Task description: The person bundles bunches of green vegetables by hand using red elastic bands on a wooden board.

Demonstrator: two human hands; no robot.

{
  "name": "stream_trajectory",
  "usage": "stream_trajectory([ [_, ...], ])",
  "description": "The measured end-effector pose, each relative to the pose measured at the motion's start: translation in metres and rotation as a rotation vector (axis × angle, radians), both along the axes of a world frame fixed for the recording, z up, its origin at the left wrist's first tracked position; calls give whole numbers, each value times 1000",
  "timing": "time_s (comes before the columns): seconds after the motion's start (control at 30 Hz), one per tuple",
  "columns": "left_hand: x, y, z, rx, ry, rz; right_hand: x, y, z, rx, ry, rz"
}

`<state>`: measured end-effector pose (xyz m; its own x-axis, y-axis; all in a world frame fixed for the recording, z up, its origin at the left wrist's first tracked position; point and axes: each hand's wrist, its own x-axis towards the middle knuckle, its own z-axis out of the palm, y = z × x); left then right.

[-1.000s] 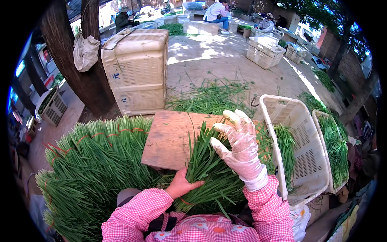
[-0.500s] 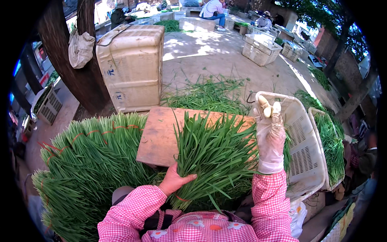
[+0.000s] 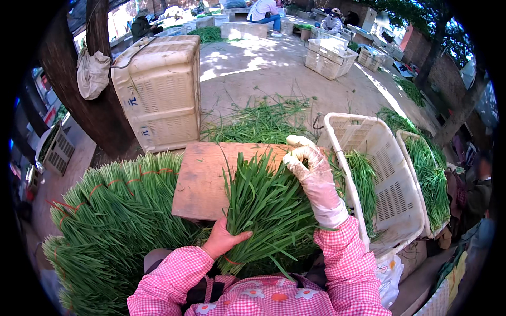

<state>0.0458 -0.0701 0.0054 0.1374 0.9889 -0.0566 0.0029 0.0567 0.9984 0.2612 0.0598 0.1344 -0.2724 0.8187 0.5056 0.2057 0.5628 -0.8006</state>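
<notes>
My bare left hand (image 3: pixel 225 239) is closed round the lower part of a bunch of green chives (image 3: pixel 266 203), its thumb lying across the stems. A red band (image 3: pixel 232 261) circles the bunch near its base. The leaves fan up and to the right, over the front of a wooden board (image 3: pixel 203 179). My right hand (image 3: pixel 308 163), in a pale, stained glove, is beside the upper right leaf tips. Its fingers are curved but apart, and nothing shows between them. Whether the glove touches the leaves is hard to tell.
Banded chive bundles (image 3: pixel 116 221) are piled at my left. At my right stands a white plastic crate (image 3: pixel 387 174) with chives along one side. Loose leaves (image 3: pixel 263 121) litter the ground beyond the board. A tall crate (image 3: pixel 158 95) leans near a tree trunk (image 3: pixel 84 100). Other people sit farther off.
My right hand has swung left and down from beside the crate to the chive tips, its fingers bending. The left hand keeps its hold. The whole view has shifted slightly.
</notes>
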Motion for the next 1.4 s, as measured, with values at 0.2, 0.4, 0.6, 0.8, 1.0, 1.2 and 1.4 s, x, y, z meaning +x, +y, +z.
stream_trajectory([
  [0.2,-7,7,-5,8,-132,107,25,17,13,-367,1115,139],
  [0.4,-15,14,-2,-17,-277,245,-9,-34,21,-223,-108,500],
  [0.6,-39,30,15,-81,-563,405,9,-24,-49,180,-777,181],
  [0.8,-49,31,21,-104,-706,534,56,-3,-48,149,-1070,-295],
  [1.0,-51,33,14,-110,-747,540,43,-7,-20,520,-735,-398],
  [1.2,-34,28,9,-108,-602,472,-23,-47,-7,574,-467,52],
  [1.4,-26,21,8,-94,-566,385,-52,-57,-40,540,-785,25],
])
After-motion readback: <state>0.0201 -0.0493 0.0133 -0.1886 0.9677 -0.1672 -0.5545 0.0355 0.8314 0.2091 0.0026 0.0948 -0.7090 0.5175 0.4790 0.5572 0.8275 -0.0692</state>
